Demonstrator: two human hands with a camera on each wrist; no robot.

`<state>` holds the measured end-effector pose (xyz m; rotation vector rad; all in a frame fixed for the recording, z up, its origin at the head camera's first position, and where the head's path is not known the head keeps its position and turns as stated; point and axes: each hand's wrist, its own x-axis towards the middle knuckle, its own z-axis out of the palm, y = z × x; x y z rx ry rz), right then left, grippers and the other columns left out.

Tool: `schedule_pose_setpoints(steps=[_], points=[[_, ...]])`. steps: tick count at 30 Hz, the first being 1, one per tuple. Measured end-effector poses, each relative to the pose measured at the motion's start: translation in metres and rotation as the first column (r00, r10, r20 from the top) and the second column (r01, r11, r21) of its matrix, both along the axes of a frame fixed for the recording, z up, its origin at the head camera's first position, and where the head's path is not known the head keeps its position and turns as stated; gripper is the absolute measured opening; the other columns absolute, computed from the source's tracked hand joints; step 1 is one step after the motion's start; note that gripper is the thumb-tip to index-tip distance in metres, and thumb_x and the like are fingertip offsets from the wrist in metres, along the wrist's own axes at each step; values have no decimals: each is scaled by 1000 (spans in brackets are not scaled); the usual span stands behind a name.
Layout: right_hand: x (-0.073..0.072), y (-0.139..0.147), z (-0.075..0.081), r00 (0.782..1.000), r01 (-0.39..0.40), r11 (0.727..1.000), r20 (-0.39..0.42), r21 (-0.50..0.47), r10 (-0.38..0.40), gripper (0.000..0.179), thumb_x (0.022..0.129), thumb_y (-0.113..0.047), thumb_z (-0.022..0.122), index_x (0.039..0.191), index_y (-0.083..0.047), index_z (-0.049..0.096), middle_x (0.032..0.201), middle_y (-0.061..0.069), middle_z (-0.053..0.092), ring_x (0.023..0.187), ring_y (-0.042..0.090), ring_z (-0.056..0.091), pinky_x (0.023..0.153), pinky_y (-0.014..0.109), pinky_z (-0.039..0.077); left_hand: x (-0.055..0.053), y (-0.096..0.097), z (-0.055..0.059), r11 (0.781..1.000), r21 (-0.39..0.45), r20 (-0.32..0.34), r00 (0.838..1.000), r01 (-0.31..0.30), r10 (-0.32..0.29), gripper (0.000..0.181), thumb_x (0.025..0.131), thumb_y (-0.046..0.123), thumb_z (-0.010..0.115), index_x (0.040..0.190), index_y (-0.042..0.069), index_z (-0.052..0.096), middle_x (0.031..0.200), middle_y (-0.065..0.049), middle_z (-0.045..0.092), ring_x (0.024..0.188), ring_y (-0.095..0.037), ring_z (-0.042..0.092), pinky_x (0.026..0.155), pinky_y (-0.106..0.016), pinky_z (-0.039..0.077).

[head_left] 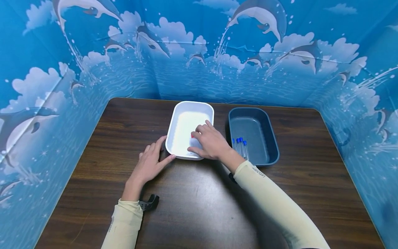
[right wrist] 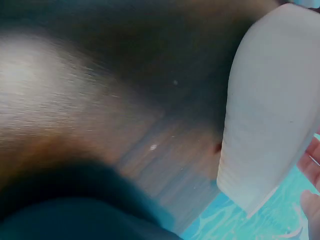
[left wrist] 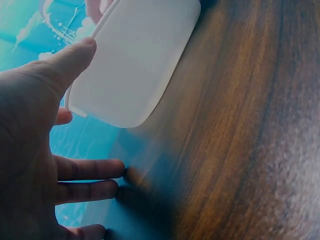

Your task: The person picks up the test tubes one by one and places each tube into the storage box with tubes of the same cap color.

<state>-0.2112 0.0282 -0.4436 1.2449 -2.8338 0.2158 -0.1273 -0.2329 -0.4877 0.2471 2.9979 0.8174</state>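
A white tray (head_left: 178, 121) stands on the table. At its near left corner my left hand (head_left: 149, 162) steadies it, thumb at the rim and index finger along the side; the left wrist view shows the other fingers (left wrist: 92, 190) straight and apart. My right hand (head_left: 211, 141) reaches over the right wall into the tray, thumb and index finger spread apart. Below the index fingertip shows a red cap (head_left: 192, 136) on a clear tube, partly hidden by the hand. In the right wrist view the tray's outer wall (right wrist: 270, 105) covers most of that hand.
To the right stands a dark blue-grey bin (head_left: 261, 138), with several clear blue-capped tubes (head_left: 240, 145) leaning in its left side. The right forearm passes close before it. A dolphin-print curtain (head_left: 186, 69) surrounds the dark wooden table (head_left: 192, 207).
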Motion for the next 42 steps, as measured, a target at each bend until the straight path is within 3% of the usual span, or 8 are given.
schedule_pose_setpoints(steps=[5,11,19,28,36,42], points=[[19,19,6,998,42,990,-33,-132,-47,64,92,-62,53,128,-10,64,122,8,59,119,24,50,117,43,11,0,-1,1,1000,6,4,1000,-7,7,88,88,73,48,157,26,17,140,-15,47,114,-32,44,85,-57,33],[40,47,11,992,114,966,-18,-232,-121,64,94,-60,52,131,-10,63,122,8,57,118,25,49,117,43,8,1,-1,1,1000,2,4,1000,-9,9,89,88,73,48,157,26,18,139,-16,48,114,-33,44,85,-58,33],[68,89,13,971,223,913,-9,-341,-240,60,96,-56,51,131,-9,62,125,9,55,121,26,48,117,44,10,2,-2,3,1000,-2,1,1000,-6,6,88,88,72,49,157,27,17,139,-16,48,114,-33,44,84,-58,33],[99,134,5,941,276,852,-56,-445,-334,53,91,-42,66,128,-5,63,124,14,57,117,31,51,113,55,17,4,-4,2,1000,0,13,1000,-13,13,88,89,70,51,157,27,17,139,-16,47,114,-32,44,86,-58,33],[127,183,-6,901,372,805,-30,-462,-433,51,89,-32,72,131,-4,61,126,18,54,120,37,47,115,52,13,5,-5,2,1000,-15,14,1000,-16,17,88,88,72,50,157,29,16,139,-15,47,116,-31,44,87,-54,33],[145,211,-13,876,442,794,9,-417,-483,54,91,-31,71,135,-3,57,130,19,51,122,39,44,116,49,9,6,-5,1,1000,-13,13,1000,0,0,88,89,71,49,157,27,15,134,-16,47,112,-31,43,85,-53,34]])
